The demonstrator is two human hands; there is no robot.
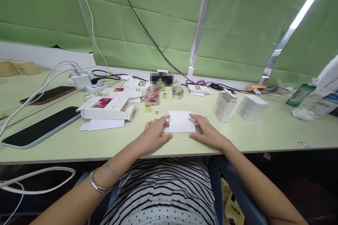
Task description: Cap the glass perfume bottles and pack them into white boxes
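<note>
Currently I see the white card (182,122) flat on the surface (182,146) between my left hand (155,132) and right hand (208,132), fingers parted at its edges; beyond, glass containers (152,99) show pink inside; rightward, two white boxes (252,108) hide their contents

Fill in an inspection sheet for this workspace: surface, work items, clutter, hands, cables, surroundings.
Surface: pale table, nothing spilled that shows.
Work items: white card, flat near the front edge.
Clutter: phones left; cartons both sides; glassware and gold caps beyond the card; green bottle right.
Hands: left and right flank the card, thumbs and fingers apart.
Cables: white cables left; red-blue cable behind.
Surroundings: green blinds behind.
</note>
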